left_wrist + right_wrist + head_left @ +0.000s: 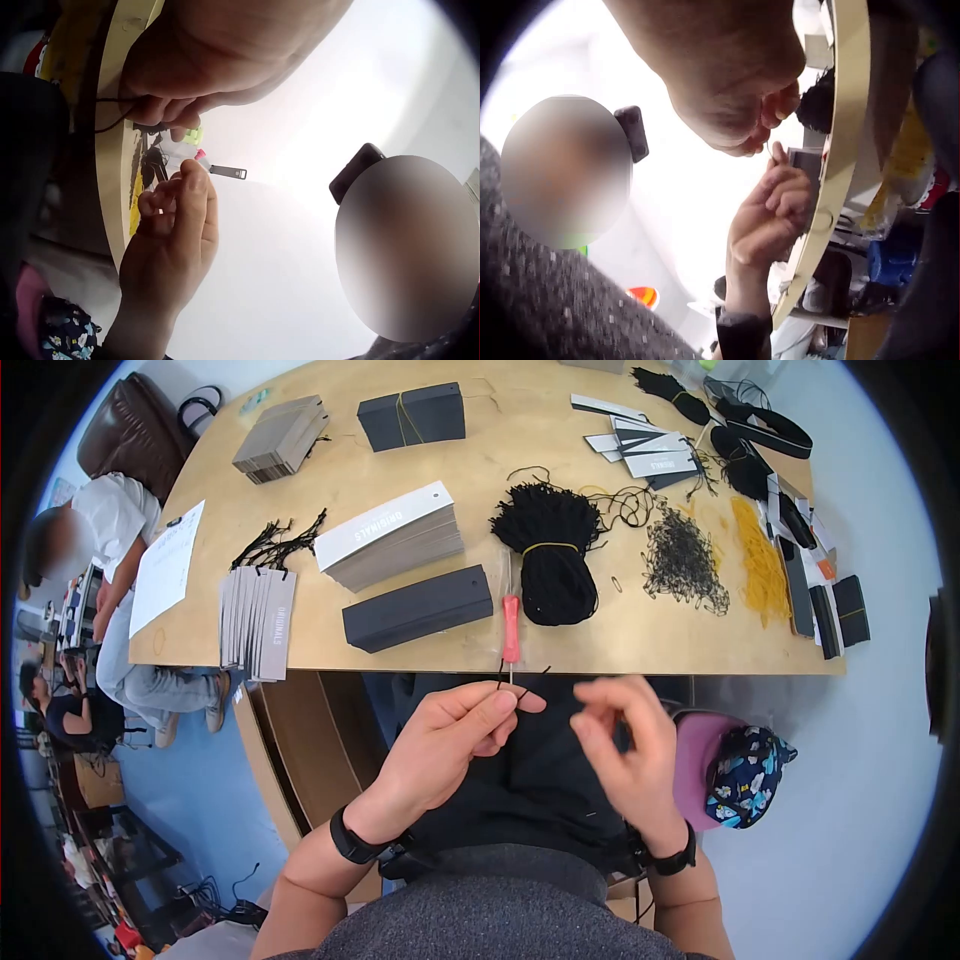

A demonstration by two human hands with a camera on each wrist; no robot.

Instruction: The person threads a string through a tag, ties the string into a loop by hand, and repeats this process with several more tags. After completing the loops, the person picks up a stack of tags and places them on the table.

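Note:
Near the table's front edge, my left hand (450, 735) pinches a thin black cord (527, 692) between thumb and forefinger, and its ends stick out past the fingertips. Just beyond those fingertips a tool with a pinkish-red handle (511, 625) and a thin metal shaft overlaps the table edge. My right hand (630, 745) is held up a little to the right, apart from the left, its fingers bent and blurred. In the left wrist view the right thumb (193, 184) comes close to the forefinger; I cannot tell whether something small is between them.
On the table are a black cord bundle (555, 580), a pile of safety pins (685, 560), yellow bands (760, 565), a white-topped tag stack (390, 535), a dark stack (418, 608) and corded tags (258, 620). A cap (745, 775) lies right; an opened carton (310, 740) stands below left.

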